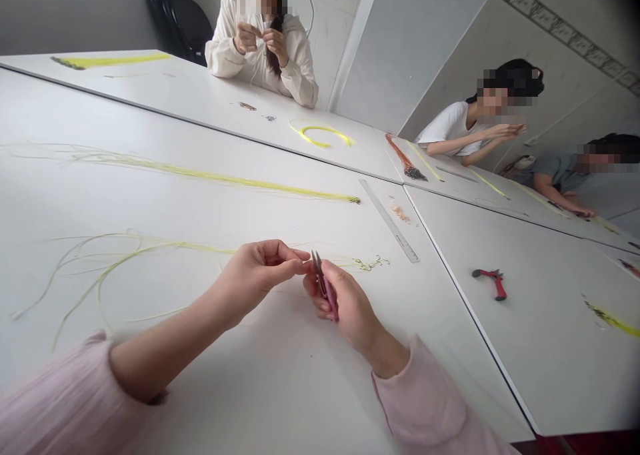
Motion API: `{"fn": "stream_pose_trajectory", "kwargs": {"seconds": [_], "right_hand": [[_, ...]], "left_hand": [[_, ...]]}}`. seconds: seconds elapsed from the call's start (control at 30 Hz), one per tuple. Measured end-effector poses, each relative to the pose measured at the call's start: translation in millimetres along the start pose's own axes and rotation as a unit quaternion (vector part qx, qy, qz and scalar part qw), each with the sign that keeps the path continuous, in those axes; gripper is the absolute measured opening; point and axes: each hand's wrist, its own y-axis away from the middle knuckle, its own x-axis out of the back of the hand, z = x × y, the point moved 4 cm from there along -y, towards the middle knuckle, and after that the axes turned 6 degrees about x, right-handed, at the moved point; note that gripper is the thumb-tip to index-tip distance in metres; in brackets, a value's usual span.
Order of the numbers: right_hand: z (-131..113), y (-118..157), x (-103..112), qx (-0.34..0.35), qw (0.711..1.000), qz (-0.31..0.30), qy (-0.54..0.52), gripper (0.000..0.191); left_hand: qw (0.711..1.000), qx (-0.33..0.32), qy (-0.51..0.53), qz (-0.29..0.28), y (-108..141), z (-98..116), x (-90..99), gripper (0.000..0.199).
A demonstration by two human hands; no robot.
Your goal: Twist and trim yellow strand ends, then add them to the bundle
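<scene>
My right hand (353, 305) is closed around pink-handled thread snips (330, 297), their blades pointing up and away from me. Just left of the blades, my left hand (257, 271) pinches thumb and forefinger together; whatever is between them is too fine to make out. Both sets of fingertips nearly meet above the white table (280, 375). Behind my hands lie loose yellow lines (200, 246), fanning out in curls to the left. Small fish hooks (370, 263) sit at the right end of these lines. Farther back, a straight bundle of yellow lines (225, 176) ends in a dark cluster.
A clear ruler (389, 221) lies beside small copper-coloured pieces (400, 213). Red-handled pliers (495, 283) rest on the right-hand table. Across from me, a person in a white jacket (230, 41) works with both hands near a coiled yellow bundle (320, 135). Two more people sit at right.
</scene>
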Motion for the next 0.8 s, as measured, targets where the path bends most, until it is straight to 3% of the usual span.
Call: {"fn": "stream_pose_trajectory", "kwargs": {"seconds": [0.27, 0.8], "right_hand": [[5.7, 2.2, -8.8, -0.054, 0.995, -0.029, -0.077, 0.029], [6.5, 1.3, -7.2, -0.061, 0.997, -0.026, -0.046, 0.029]], "left_hand": [[0.999, 0.018, -0.034, -0.004, 0.0, -3.3, 0.6, 0.022], [0.998, 0.035, -0.058, -0.001, 0.3, -3.1, -0.9, 0.019]]}}
